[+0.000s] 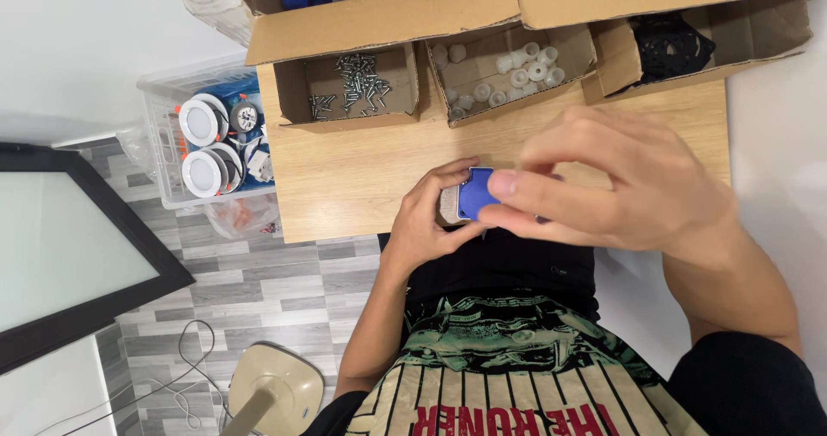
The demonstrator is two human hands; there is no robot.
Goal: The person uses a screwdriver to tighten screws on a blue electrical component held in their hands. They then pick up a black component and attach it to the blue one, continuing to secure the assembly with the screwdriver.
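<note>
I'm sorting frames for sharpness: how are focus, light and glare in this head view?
Head view: even, soft light, faint shadows on the wooden table; right hand, nearest the lens, looks large and slightly soft; left hand, blue part and screws are sharp; pale glare on the framed panel; straight edges bow slightly toward the borders.

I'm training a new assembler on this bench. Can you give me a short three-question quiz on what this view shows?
1. True or false: both hands grip the small blue part.
2. Which cardboard box holds the screws? A) the one nearest the clear bin B) the middle one C) the one with black parts
3. Fill in: the middle box holds small ___ caps.

Key: 1 true: left hand and right hand pinch it together. 2 A. 3 white.
</note>
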